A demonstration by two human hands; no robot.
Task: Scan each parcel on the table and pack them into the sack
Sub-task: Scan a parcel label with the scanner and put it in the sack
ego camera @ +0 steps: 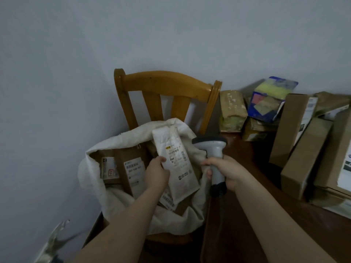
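The right grip (228, 172) is clamped on a grey plastic scanner (210, 144); a flat white paper mailer (176, 162), judged light and bendable, is pinched by its edge in the left grip (156, 174) above the white woven sack (91, 179).

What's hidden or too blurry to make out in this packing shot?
Head view:
Label text on the white parcel in the left hand: too small, blurred.
Handle of the scanner: wrapped by the right hand.
Deeper contents of the sack: under the top parcels.
The cardboard boxes on the table: cut by the right edge.
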